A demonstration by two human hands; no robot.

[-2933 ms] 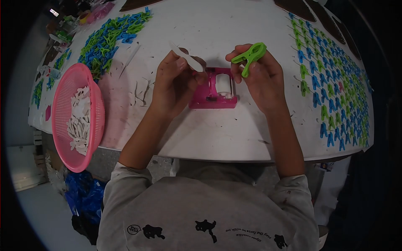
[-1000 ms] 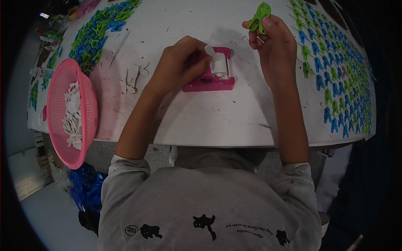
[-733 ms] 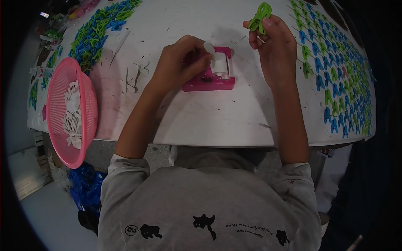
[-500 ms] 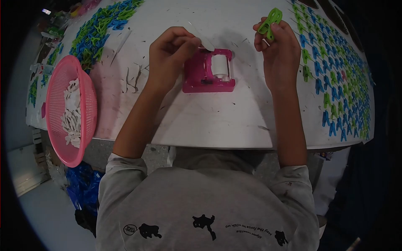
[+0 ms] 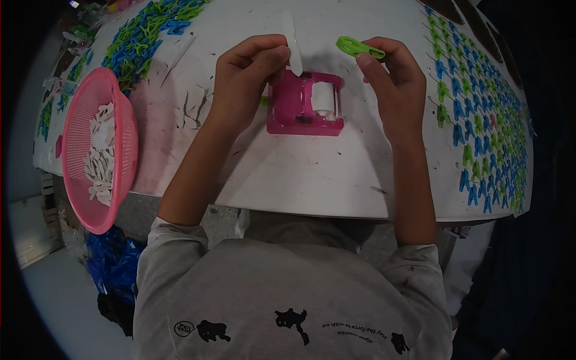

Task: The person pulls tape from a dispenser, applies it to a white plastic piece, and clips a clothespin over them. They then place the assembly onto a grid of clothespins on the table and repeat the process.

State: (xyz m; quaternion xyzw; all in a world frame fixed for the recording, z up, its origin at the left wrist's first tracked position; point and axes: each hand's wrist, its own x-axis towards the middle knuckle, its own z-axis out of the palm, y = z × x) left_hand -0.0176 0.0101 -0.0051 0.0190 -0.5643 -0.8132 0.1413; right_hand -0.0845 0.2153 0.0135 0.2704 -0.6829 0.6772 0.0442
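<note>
Between the thumb and fingers of my left hand is a thin white strip, held upright with its lower end just above a pink dispenser. That dispenser carries a white roller in its right half. My right hand pinches a green clothespin, tilted sideways with its far end pointing left, beyond the dispenser's right side. The strip and the clothespin are apart. A bit of green shows at the dispenser's left edge, partly hidden by my left hand.
A pink basket of white pieces overhangs the table edge at left. Behind it lies a heap of blue and green clothespins. Rows of clothespins cover the right side. Dark scraps and a pen-like tool lie left of my arm.
My right hand has moved left and slightly down, turning the clothespin from upright to sideways. The white strip in my left hand now stands more upright. The view has shifted slightly.
</note>
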